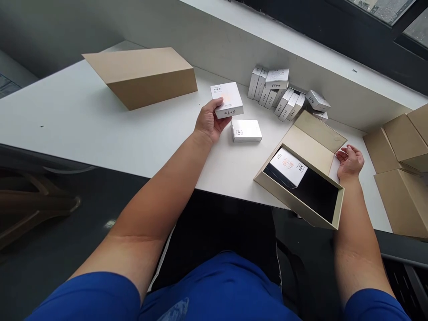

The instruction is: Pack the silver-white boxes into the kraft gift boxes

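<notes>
In my left hand (210, 120) is a small white carton (228, 96) with dark lettering, pinched between thumb and fingers above the table. Just below and to its right, another white carton (247, 131) lies on the tabletop. A cream gift box (301, 206) with a black interior stands at the table's front edge, its hinged lid (319, 133) folded back. Inside, at its left end, sits a white carton (289, 166) with orange print; the right part shows bare black lining. My right hand (350, 161) is at the lid's right edge with its fingers curled against it.
Several white cartons (289, 104) stand and lie grouped along the wall. A brown cardboard box (150, 71) lies at the left of the white table (83, 129). More brown boxes (401, 191) are stacked at the right end. A window frame (368, 49) runs above the ledge.
</notes>
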Demonstrator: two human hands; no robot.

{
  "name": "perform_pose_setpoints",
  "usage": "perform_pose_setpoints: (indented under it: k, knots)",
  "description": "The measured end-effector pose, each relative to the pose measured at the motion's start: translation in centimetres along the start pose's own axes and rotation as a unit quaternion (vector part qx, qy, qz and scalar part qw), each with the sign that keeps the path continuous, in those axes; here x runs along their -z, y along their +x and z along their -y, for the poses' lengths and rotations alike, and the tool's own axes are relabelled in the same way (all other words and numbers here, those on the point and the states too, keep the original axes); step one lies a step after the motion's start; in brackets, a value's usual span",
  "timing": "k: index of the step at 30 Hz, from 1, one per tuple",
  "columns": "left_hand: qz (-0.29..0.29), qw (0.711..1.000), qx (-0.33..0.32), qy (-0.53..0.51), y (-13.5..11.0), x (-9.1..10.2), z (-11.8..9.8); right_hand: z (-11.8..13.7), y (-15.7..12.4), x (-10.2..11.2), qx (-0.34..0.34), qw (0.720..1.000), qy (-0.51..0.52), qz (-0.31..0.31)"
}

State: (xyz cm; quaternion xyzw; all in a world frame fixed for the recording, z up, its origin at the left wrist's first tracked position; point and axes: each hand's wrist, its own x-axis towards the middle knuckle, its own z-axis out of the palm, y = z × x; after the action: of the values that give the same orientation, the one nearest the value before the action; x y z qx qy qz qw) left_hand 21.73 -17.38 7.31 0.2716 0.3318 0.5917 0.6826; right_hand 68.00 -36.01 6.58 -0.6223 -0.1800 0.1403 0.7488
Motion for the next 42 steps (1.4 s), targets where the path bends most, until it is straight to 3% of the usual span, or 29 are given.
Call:
perform_pose_setpoints:
  k: [6,13,21,25,30,32,37,42]
  knots:
    - [-0.052,0.995,-0.007,0.083,0.1,0.3,0.7,-0.1,0.1,0.1,0.006,1.0,-0.008,0.011]
    - [-0.014,0.973,-0.135,0.189,-2.7,-0.6,1.8,-0.1,0.1,0.0,0.005,1.0,-0.014,0.014]
    - [0.017,0.943,-0.104,0.315,-4.5,-1.5,1.3,0.0,0.0,0.0,0.005,1.0,-0.017,0.014]
    - [0.06,0.898,-0.17,0.402,-3.9,-0.9,1.1,0.0,0.0,-0.1,0.004,1.0,-0.014,0.014]
    - [0.255,0.798,-0.197,0.51,-3.1,-0.2,0.8,-0.1,0.1,0.0,0.004,1.0,-0.019,0.015]
    - [0.293,0.767,-0.187,0.539,-3.0,0.0,0.6,-0.2,0.2,0.1,0.005,1.0,-0.022,0.017]
    - [0.254,0.762,-0.172,0.571,-2.6,0.4,0.2,-0.3,0.3,0.1,0.008,1.0,-0.019,0.023]
    - [0.157,0.761,-0.231,0.586,-3.3,-0.1,0.7,-0.4,0.4,0.1,0.008,1.0,-0.015,0.024]
